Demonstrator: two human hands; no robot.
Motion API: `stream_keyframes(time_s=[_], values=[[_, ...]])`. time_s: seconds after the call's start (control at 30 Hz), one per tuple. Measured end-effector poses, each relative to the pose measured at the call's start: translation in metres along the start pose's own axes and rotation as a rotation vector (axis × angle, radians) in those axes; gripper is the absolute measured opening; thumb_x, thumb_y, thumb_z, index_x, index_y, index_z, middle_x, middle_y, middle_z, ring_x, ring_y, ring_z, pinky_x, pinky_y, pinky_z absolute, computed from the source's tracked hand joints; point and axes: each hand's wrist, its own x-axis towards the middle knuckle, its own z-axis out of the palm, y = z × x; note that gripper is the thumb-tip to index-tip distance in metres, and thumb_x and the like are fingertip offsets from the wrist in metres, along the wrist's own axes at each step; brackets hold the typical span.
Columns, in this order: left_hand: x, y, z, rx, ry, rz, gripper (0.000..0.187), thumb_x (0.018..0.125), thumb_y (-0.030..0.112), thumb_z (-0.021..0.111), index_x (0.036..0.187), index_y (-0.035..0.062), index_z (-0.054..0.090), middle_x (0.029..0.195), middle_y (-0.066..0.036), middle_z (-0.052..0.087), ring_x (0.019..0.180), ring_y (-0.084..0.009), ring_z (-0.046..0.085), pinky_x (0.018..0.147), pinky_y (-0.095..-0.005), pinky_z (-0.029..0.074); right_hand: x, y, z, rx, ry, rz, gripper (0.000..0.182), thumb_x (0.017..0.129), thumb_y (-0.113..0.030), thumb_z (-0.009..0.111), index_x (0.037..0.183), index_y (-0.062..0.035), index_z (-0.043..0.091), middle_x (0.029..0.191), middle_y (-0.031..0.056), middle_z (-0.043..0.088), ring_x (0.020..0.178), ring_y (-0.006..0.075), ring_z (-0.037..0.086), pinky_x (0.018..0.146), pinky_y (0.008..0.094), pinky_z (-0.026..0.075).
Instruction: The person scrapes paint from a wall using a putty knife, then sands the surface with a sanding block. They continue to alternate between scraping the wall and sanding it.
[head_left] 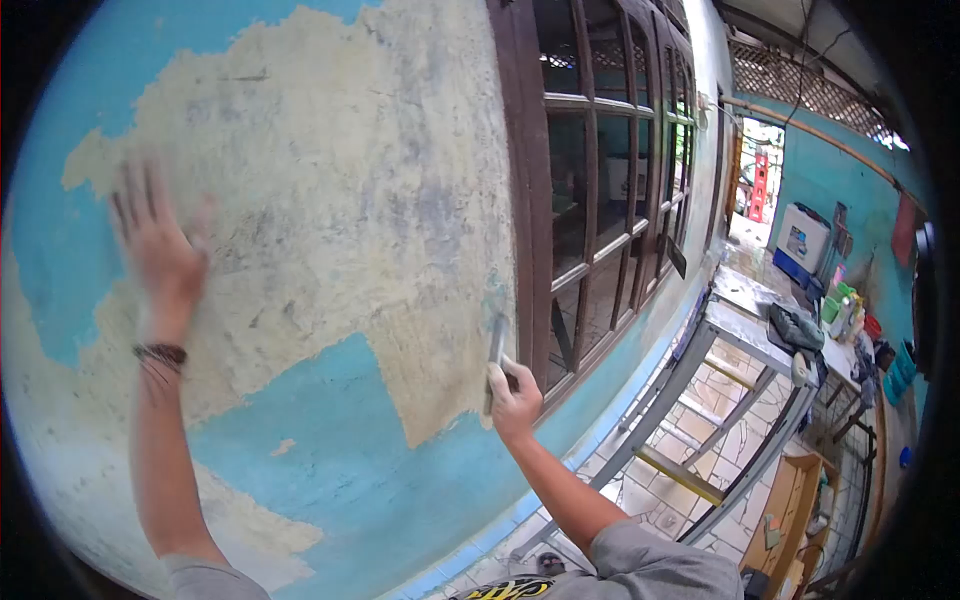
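My left hand (165, 250), fingers spread and a little blurred, is at the wall where a pale bare patch (330, 190) meets the blue paint (290, 460). A dark band (160, 353) circles that wrist. Lower and to the right, my right hand (514, 400) is closed around a scraper (497, 338), seen nearly edge-on. Its blade points up along the pale strip of wall beside the brown window frame (530, 200). Whitish dust coats the fingers of this hand.
Barred window panes (615, 170) run along the wall to the right. A metal ladder-like stand (690, 420) is on the tiled floor, with a dark bag (795, 328) on top. Beyond are a washing machine (803, 240) and a wooden box (790, 510).
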Motion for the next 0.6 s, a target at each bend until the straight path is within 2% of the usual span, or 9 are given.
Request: stream_keyframes(time_s=[0.1,0.13,0.2,0.27,0.4,0.43,0.53,0.57,0.6], values=[[0.048,0.007,0.039,0.044,0.22,-0.045,0.081,0.096,0.057,0.05,0.155,0.0057,0.027,0.16,-0.021,0.026,0.15,-0.0362,0.02,0.121,-0.0546,0.012,-0.02,-0.015,-0.048,0.067,0.034,0.232,0.024,0.093,-0.013,0.071,0.109,0.0048,0.067,0.079,0.0023,0.065,0.063,0.0055,0.056,0.056,0.0212,0.046],[0.058,0.016,0.053,0.046,0.278,-0.064,0.084,0.095,0.059,0.05,0.155,0.0053,0.027,0.16,-0.021,0.025,0.149,-0.0371,0.019,0.121,-0.0553,0.011,-0.023,-0.006,-0.064,0.036,0.053,0.247,0.025,0.093,-0.013,0.071,0.109,0.0046,0.067,0.078,0.0024,0.065,0.062,0.0058,0.056,0.055,0.0214,0.046],[0.071,0.06,0.077,-0.056,0.215,-0.038,0.088,0.093,0.063,0.049,0.155,0.0052,0.026,0.161,-0.023,0.022,0.15,-0.0388,0.017,0.121,-0.056,0.01,-0.027,0.014,-0.095,-0.03,0.087,0.283,0.026,0.093,-0.014,0.071,0.111,0.0043,0.066,0.076,0.0026,0.065,0.061,0.0064,0.057,0.054,0.0216,0.046],[0.094,0.14,0.054,0.373,-0.385,-0.115,0.089,0.093,0.065,0.047,0.155,0.0048,0.026,0.162,-0.021,0.021,0.15,-0.0386,0.015,0.121,-0.0542,0.01,-0.027,0.003,-0.119,-0.01,0.09,0.375,0.027,0.093,-0.015,0.071,0.11,0.0045,0.066,0.078,0.0028,0.066,0.063,0.0064,0.058,0.055,0.0219,0.046],[0.076,0.261,0.08,0.056,-0.41,0.125,0.089,0.092,0.063,0.048,0.155,0.0042,0.027,0.163,-0.02,0.019,0.152,-0.0357,0.013,0.123,-0.0511,0.006,-0.033,0.015,-0.167,-0.065,0.128,0.408,0.027,0.093,-0.014,0.072,0.111,0.005,0.066,0.082,0.0036,0.067,0.069,0.0068,0.06,0.061,0.0226,0.05],[0.055,0.291,0.082,-0.03,-0.483,0.191,0.088,0.092,0.062,0.048,0.155,0.0045,0.026,0.163,-0.02,0.019,0.152,-0.0354,0.013,0.123,-0.051,0.007,-0.034,0.016,-0.178,-0.084,0.131,0.418,0.027,0.093,-0.014,0.072,0.111,0.0051,0.066,0.083,0.0037,0.067,0.07,0.0069,0.061,0.062,0.0227,0.05],[-0.046,0.368,0.065,-0.269,-0.741,0.397,0.086,0.092,0.055,0.05,0.157,0.0049,0.022,0.164,-0.019,0.016,0.152,-0.035,0.011,0.124,-0.051,0.006,-0.041,0.015,-0.204,-0.111,0.112,0.457,0.027,0.092,-0.012,0.073,0.112,0.0054,0.066,0.085,0.0039,0.068,0.073,0.0077,0.062,0.066,0.0226,0.051],[-0.088,0.385,0.052,-0.3,-0.766,0.48,0.086,0.091,0.054,0.051,0.156,0.0049,0.023,0.164,-0.018,0.017,0.152,-0.0346,0.011,0.124,-0.0503,0.006,-0.045,0.016,-0.21,-0.108,0.105,0.471,0.027,0.092,-0.012,0.073,0.111,0.0056,0.066,0.085,0.0039,0.068,0.073,0.0078,0.062,0.066,0.0227,0.052],[-0.13,0.402,0.034,-0.338,-0.789,0.562,0.086,0.09,0.053,0.051,0.156,0.0048,0.024,0.164,-0.017,0.018,0.152,-0.0342,0.012,0.125,-0.0496,0.006,-0.048,0.015,-0.215,-0.16,0.097,0.445,0.021,0.094,-0.012,0.069,0.108,0.0035,0.067,0.08,0.0033,0.065,0.067,0.0085,0.058,0.06,0.0241,0.048]])
